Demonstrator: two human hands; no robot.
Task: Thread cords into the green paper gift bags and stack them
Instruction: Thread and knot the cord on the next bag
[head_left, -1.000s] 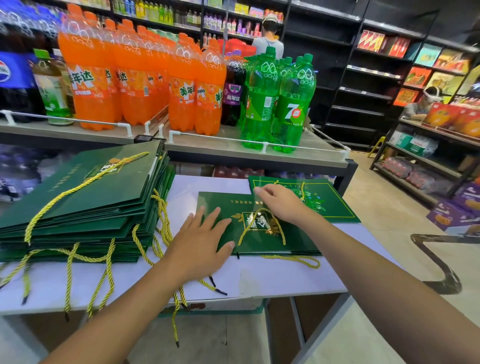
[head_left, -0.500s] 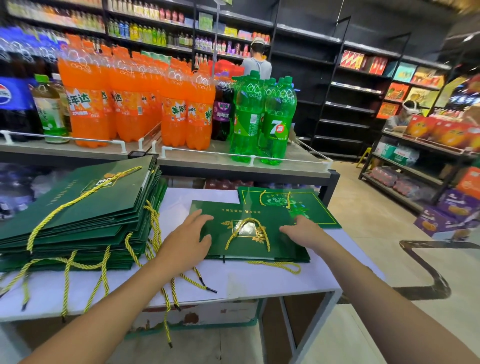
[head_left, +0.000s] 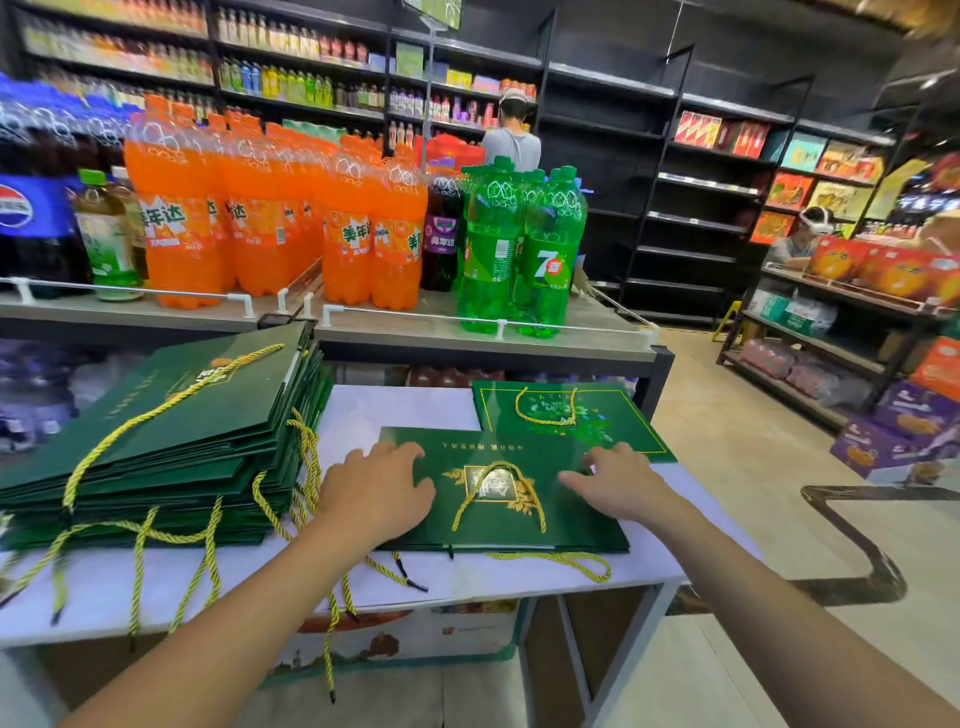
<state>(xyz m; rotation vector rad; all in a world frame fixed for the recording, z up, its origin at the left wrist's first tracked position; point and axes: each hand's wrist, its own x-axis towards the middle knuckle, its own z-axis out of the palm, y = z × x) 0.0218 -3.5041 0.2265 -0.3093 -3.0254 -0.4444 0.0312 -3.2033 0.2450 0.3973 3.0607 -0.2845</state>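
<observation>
Shop floor with stocked shelving; a white table stands in front of a low shelf of soda bottles.

At the table's centre lies a flat, dark green gift bag, uppermost on a low pile. It carries a gold leaf emblem and one line of gold lettering. A twisted yellow cord forms a loop across the emblem.

The left hand rests palm-down on the bag's left edge, fingers straight and slightly spread. The right hand rests palm-down on its right part, fingers spread.

On the table's left side sits a tall stack of green bags; their yellow cords hang over the table's front edge. At the table's far right corner lies a gold-bordered green bag with its own cord loop.
</observation>
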